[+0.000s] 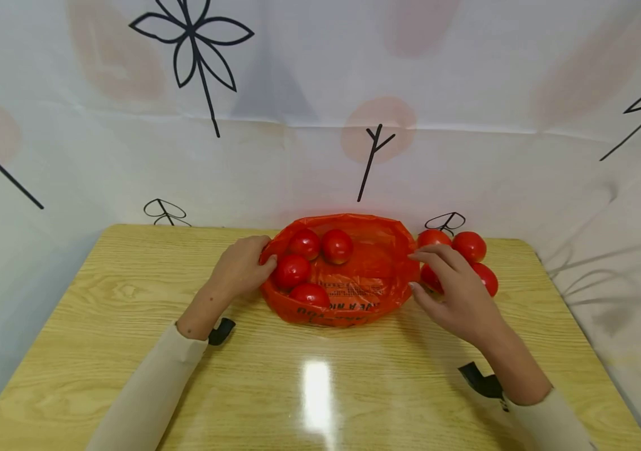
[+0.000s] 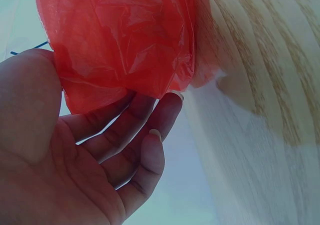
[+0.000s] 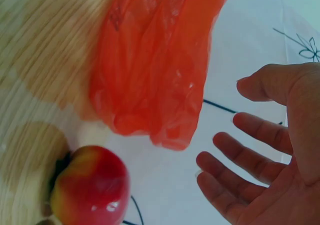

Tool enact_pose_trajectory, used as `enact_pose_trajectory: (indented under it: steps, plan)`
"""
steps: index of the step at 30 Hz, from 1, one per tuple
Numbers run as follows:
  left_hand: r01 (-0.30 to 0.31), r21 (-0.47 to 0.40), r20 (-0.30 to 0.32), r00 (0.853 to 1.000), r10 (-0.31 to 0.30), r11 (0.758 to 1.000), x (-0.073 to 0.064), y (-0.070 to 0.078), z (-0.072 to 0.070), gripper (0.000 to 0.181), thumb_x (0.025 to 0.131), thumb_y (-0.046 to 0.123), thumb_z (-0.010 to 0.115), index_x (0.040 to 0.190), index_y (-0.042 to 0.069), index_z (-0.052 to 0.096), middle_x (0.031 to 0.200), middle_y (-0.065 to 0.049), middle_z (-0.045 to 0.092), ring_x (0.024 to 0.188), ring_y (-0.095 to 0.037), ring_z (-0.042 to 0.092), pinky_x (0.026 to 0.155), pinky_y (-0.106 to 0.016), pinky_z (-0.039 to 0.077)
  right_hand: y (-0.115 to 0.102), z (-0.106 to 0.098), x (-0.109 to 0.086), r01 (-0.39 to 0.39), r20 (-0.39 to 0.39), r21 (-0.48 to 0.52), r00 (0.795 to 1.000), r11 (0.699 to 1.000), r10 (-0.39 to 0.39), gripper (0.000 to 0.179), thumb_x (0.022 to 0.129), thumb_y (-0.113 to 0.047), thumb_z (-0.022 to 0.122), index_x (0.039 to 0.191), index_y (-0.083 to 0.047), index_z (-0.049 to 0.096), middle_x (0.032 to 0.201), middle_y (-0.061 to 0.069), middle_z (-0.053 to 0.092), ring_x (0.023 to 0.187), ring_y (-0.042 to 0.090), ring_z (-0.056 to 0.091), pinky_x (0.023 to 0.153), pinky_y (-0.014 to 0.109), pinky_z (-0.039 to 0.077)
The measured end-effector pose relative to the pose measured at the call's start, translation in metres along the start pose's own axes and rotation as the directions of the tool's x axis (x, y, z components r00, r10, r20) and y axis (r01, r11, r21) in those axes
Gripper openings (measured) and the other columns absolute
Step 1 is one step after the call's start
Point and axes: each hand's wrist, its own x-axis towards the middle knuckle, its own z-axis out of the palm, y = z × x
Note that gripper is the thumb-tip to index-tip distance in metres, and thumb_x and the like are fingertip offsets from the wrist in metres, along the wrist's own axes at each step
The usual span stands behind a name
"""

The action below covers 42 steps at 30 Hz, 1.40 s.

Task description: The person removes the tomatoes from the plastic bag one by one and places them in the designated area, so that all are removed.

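A red plastic bag (image 1: 360, 263) with dark print stands on the table, its mouth spread wide. Several red apples (image 1: 337, 246) lie inside, mostly toward its left end. My left hand (image 1: 244, 266) holds the bag's left rim, thumb on the inner side and fingers outside. In the left wrist view those fingers (image 2: 167, 110) bend under the red plastic. At the bag's right end, my right hand (image 1: 458, 297) is spread with nothing in it. The right wrist view shows its fingers (image 3: 245, 180) loosely bent and apart from the bag.
Several more apples (image 1: 469, 247) sit on the table just right of the bag, partly hidden by my right hand. The wood-grain table (image 1: 253, 388) ends at the back against a white patterned cloth (image 1: 298, 169).
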Motion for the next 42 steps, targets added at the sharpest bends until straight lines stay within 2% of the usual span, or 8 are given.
enact_pose_trajectory:
  steps: [2, 11, 22, 42]
  plan:
    - [0.0, 0.001, 0.0, 1.0, 0.0, 1.0, 0.0, 0.0, 0.0, 0.017, 0.1, 0.021, 0.064, 0.106, 0.005, 0.067, 0.083, -0.005, 0.062, 0.072, -0.023, 0.056, 0.061, -0.033, 0.048, -0.003, 0.001, 0.003, 0.002, 0.007, 0.01, 1.0, 1.0, -0.002, 0.046, 0.084, -0.008, 0.085, 0.127, -0.004, 0.068, 0.132, 0.008, 0.062, 0.12, 0.024, 0.059, 0.086, 0.046, 0.061]
    - [0.004, 0.01, 0.0, 1.0, -0.004, 1.0, 0.001, 0.0, -0.001, 0.017, 0.1, 0.021, 0.064, 0.105, 0.005, 0.067, 0.083, -0.006, 0.062, 0.073, -0.024, 0.056, 0.062, -0.034, 0.047, -0.012, 0.011, 0.015, 0.047, 0.027, 0.04, 0.998, 0.998, -0.048, 0.044, 0.087, -0.014, 0.083, 0.127, -0.006, 0.067, 0.132, 0.01, 0.062, 0.12, 0.027, 0.058, 0.088, 0.045, 0.059]
    - [0.007, 0.005, -0.001, 1.0, -0.007, 1.0, 0.0, 0.0, -0.001, 0.021, 0.1, 0.021, 0.064, 0.11, 0.004, 0.069, 0.088, -0.006, 0.065, 0.075, -0.024, 0.057, 0.063, -0.034, 0.049, -0.023, 0.019, 0.022, 0.045, 0.079, 0.078, 0.996, 0.996, -0.051, 0.048, 0.087, -0.013, 0.084, 0.131, -0.008, 0.066, 0.132, 0.009, 0.062, 0.12, 0.029, 0.058, 0.096, 0.051, 0.056]
    - [0.0, -0.005, -0.004, 1.0, 0.0, 1.0, -0.001, 0.0, -0.003, 0.018, 0.099, 0.02, 0.064, 0.107, 0.004, 0.068, 0.084, -0.006, 0.063, 0.073, -0.024, 0.056, 0.06, -0.034, 0.048, -0.041, 0.039, 0.038, 0.076, 0.186, 0.122, 0.978, 0.99, -0.098, 0.054, 0.089, -0.022, 0.085, 0.138, -0.014, 0.063, 0.134, 0.003, 0.06, 0.123, 0.025, 0.059, 0.099, 0.047, 0.056]
